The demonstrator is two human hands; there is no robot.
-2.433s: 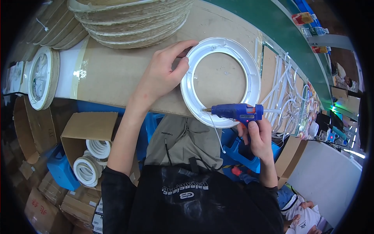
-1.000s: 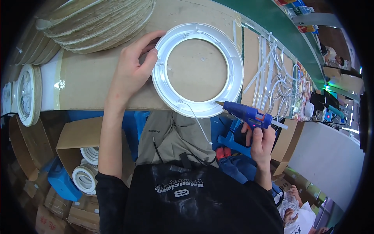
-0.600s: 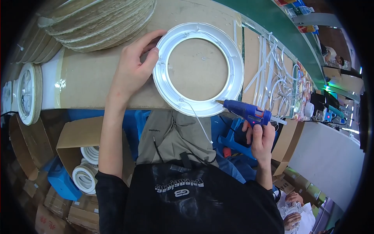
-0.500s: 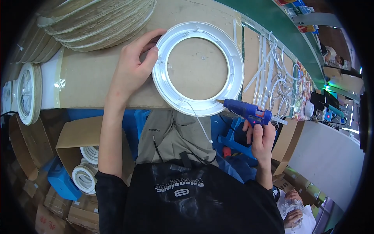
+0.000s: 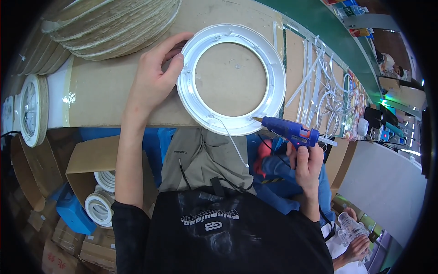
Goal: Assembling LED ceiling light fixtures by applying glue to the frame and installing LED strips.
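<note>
A white ring-shaped lamp frame (image 5: pixel 186 84) lies at the near edge of the cardboard-covered bench. My left hand (image 5: pixel 157 75) grips its upper left rim, thumb on top and fingers hidden behind it. In my right hand (image 5: pixel 306 166) is a blue glue gun (image 5: pixel 289 130), held by its handle. The nozzle points left and meets, or nearly meets, the ring's lower right inner channel. A thin white wire (image 5: pixel 232 141) hangs from the ring's lower part over the bench edge, towards my lap.
Clear strips and looped white tubing (image 5: pixel 326 86) lie on the right. Large stacked beige rings (image 5: pixel 114 27) stand at the far left. Below the bench, an open cardboard box (image 5: pixel 93 155) holds white rings. A person holding clear plastic pieces (image 5: pixel 353 230) is at lower right.
My hands, the ring and the glue gun have hardly moved. At lower right, the other person has shifted; a blue trouser leg and a red shoe now show beneath the bench.
</note>
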